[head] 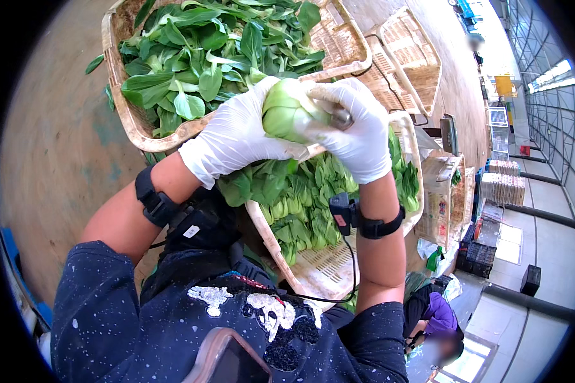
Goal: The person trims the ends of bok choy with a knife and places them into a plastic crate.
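Observation:
My left hand (247, 127), in a white glove, grips a head of bok choy (285, 112) by its pale green stalks. The leaves of that head hang below the hand, over a crate. My right hand (357, 127), gloved too, is closed around a small tool with a rounded metal end (341, 118); its working part is hidden and blurred against the stalks. Under my hands, a plastic crate (263, 234) holds rows of trimmed bok choy (311, 206). Ahead to the left stands another crate (160, 143), heaped with loose bok choy leaves (196, 62).
Beyond the heaped crate are stained, pale crates (409, 62). More crates (436, 206) stand to the right, near a scale-like device (449, 134). A co-worker in purple (438, 313) bends at the lower right. Stacked crates (503, 189) line the wall. A cable (354, 268) hangs from my right wrist band.

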### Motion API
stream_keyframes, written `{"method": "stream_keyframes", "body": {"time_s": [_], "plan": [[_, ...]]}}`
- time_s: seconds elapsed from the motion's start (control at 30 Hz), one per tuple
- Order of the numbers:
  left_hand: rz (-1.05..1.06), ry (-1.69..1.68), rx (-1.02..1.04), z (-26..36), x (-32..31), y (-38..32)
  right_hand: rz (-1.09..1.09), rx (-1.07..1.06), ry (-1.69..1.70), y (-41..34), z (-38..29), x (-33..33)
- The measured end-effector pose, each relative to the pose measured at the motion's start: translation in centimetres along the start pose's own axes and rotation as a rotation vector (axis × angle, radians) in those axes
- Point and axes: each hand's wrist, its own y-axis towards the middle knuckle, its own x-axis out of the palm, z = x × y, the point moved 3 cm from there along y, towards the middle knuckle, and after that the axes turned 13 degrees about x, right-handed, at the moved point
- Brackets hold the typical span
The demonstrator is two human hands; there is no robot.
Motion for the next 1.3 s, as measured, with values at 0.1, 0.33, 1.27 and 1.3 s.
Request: {"method": "stream_keyframes", "body": {"time_s": [0.1, 0.33, 1.27, 1.3], "plan": [[0.083, 0.036, 0.034, -0.8, -1.5, -0.6, -0.083, -0.086, -0.115, 1.7, -1.5, 0.6], [0.24, -0.128, 0.139, 0.6, -3.3, -0.9, 0.272, 0.357, -0.284, 9.4, 4.4, -1.6], [0.229, -1.13, -0.256, -2.7, -1.6, -0.9, 0.562, 0.57, 0.498, -7.9, 4.8, -3.0], [0.2, -1.133, -0.267, -3.4, -0.7, -0.4, 0.58, 0.627, 0.483, -10.2, 4.4, -3.9]]}}
